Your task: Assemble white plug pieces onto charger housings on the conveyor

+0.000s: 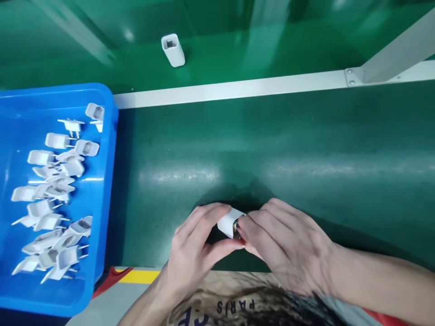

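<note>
Between my hands, near the front edge of the green work surface, is a white plastic charger housing [227, 222] with its open end facing right. Small electronic parts show inside that opening. My left hand [200, 240] grips the housing, fingers over the top and thumb underneath. The fingers of my right hand [285, 240] are closed together at the open end; what they pinch, if anything, is hidden. To the left, a blue bin [110, 181] holds several white plug caps [41, 208] with metal pins.
A second white charger housing [175, 52] stands on the green surface beyond a white rail [231, 90]. A grey metal bracket [390, 56] slants up from the rail at the right. The bin's wall rises at the left.
</note>
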Demonstrator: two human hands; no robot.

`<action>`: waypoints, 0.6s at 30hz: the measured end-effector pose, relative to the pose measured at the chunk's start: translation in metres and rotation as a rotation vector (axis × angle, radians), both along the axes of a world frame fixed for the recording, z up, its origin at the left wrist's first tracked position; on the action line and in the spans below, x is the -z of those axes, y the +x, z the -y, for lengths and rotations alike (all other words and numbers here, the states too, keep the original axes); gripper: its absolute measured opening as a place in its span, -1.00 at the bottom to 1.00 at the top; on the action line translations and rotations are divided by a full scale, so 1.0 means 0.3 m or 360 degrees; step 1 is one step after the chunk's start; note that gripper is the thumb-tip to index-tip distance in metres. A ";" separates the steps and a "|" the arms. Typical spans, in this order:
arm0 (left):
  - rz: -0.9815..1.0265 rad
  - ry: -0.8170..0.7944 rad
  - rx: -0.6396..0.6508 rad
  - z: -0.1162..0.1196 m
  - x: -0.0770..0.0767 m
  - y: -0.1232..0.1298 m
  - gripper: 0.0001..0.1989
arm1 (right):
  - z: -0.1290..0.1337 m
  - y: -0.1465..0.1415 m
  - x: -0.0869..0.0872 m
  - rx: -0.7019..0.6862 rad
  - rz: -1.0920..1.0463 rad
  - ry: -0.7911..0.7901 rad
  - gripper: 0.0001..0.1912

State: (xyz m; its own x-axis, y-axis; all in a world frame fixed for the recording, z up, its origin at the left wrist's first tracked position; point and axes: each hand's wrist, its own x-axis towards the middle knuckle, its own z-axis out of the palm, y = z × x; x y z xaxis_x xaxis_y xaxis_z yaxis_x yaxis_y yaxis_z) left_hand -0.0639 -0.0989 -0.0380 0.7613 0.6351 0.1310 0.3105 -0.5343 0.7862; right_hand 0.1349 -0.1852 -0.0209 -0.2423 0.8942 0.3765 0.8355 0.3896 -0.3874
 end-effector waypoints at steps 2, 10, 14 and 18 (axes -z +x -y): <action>0.0009 -0.0102 -0.0047 -0.004 -0.002 0.001 -0.53 | -0.012 0.016 0.000 -0.0042 -0.0076 -0.0072 -0.88; 0.0034 -0.0221 -0.0345 0.032 -0.035 0.040 -0.56 | -0.037 0.059 -0.001 -0.0096 -0.0135 -0.0111 -0.72; 0.0144 -0.0302 -0.0426 0.044 -0.059 0.060 -0.51 | -0.038 0.071 -0.012 -0.0114 -0.0500 -0.0265 -0.64; 0.0108 -0.0566 -0.0321 0.023 -0.070 0.068 -0.66 | -0.047 0.070 -0.019 -0.0105 -0.0753 -0.0456 -0.58</action>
State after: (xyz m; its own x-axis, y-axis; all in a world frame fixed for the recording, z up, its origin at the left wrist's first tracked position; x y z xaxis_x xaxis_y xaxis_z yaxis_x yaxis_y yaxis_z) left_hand -0.0436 -0.1059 -0.0169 0.6139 0.7856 -0.0777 0.3223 -0.1595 0.9331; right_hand 0.1561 -0.1711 -0.0153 -0.1648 0.9654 0.2022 0.5222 0.2593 -0.8125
